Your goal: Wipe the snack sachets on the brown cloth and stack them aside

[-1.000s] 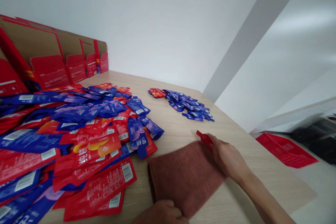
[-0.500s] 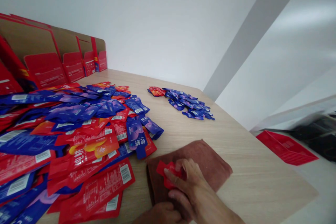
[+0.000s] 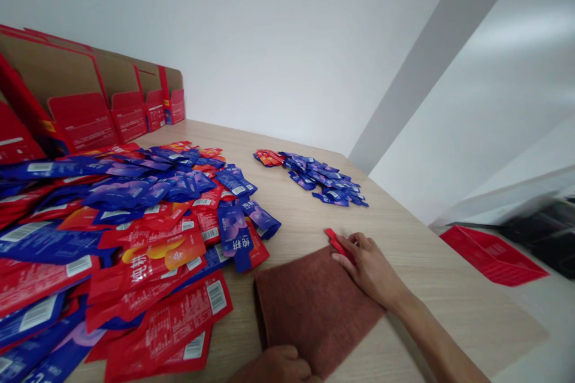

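Note:
A dark red cloth [image 3: 309, 305] lies flat on the wooden table near me. My right hand [image 3: 368, 266] rests on its far right corner, fingers closed on a small red packet [image 3: 335, 241] that touches the cloth's edge. My left hand [image 3: 274, 368] sits at the cloth's near edge at the bottom of the view, knuckles up and fingers curled under; what they hold is hidden.
A big heap of red and blue sachets [image 3: 117, 233] covers the table's left side. A smaller pile of blue and red packets [image 3: 318, 179] lies farther back. Folded red cartons [image 3: 85, 114] lean on the wall. A red tray [image 3: 492, 254] sits low at the right.
My right hand carried the red packet from the cloth's middle back out to its far right corner. The left hand stayed put.

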Demonstrator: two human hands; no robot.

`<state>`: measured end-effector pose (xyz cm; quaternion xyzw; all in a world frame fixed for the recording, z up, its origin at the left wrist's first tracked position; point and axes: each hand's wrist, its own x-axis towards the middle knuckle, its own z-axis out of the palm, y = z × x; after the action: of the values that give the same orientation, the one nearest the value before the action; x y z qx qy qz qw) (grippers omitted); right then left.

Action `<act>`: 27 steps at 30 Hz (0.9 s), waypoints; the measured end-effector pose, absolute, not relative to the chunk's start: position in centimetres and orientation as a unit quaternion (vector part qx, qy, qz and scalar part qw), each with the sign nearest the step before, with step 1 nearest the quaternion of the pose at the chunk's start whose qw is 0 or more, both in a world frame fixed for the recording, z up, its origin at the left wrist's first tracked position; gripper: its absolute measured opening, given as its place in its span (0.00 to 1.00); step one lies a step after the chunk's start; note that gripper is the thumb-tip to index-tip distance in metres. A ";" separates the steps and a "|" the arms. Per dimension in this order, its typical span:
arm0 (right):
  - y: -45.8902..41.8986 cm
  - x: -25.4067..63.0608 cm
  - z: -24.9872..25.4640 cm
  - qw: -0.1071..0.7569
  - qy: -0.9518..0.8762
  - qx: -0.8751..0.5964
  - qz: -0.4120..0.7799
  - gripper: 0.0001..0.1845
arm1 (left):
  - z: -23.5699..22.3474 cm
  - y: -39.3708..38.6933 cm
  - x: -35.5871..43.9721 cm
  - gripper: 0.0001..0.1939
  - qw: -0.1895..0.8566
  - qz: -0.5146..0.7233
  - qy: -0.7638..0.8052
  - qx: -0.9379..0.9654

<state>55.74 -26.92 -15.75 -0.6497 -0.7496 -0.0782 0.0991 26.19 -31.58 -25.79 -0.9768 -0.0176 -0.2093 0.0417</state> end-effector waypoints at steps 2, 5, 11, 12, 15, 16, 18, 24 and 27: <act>-27.5 55.7 -15.2 0.070 -0.750 -0.654 -0.071 0.24 | -25.7 -31.6 26.2 0.22 0.039 -0.198 -0.018 -0.979; -28.4 55.7 -14.1 0.037 -0.719 -0.690 -0.076 0.26 | -25.7 -31.6 26.3 0.21 0.025 -0.193 -0.021 -0.981; -30.7 52.9 -13.2 0.241 -0.700 -0.672 0.015 0.24 | -26.4 -31.6 26.5 0.23 0.009 -0.172 -0.028 -0.985; -31.3 51.9 -13.5 0.266 -0.699 -0.661 0.058 0.23 | -26.5 -31.7 26.5 0.23 0.008 -0.172 -0.029 -0.985; -33.0 48.8 -15.0 0.284 -0.722 -0.621 0.111 0.23 | -26.8 -31.7 26.6 0.19 0.009 -0.180 -0.027 -0.983; -33.6 47.9 -15.4 0.278 -0.742 -0.602 0.098 0.23 | -26.8 -31.7 26.6 0.17 0.009 -0.184 -0.026 -0.982; -34.6 46.6 -15.9 0.244 -0.795 -0.551 0.073 0.26 | -27.0 -31.8 26.6 0.15 0.008 -0.193 -0.026 -0.981; -34.5 46.1 -15.7 0.167 -0.848 -0.499 0.060 0.29 | -27.4 -31.9 26.5 0.17 0.002 -0.210 -0.038 -0.977; -32.5 48.2 -16.6 0.195 -0.809 -0.555 0.000 0.20 | -27.3 -32.0 26.3 0.18 0.001 -0.192 -0.043 -0.981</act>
<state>48.22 -32.49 -16.64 -0.5547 -0.8090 0.0003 0.1945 26.34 -31.98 -27.35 -0.9805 -0.0426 -0.1917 0.0008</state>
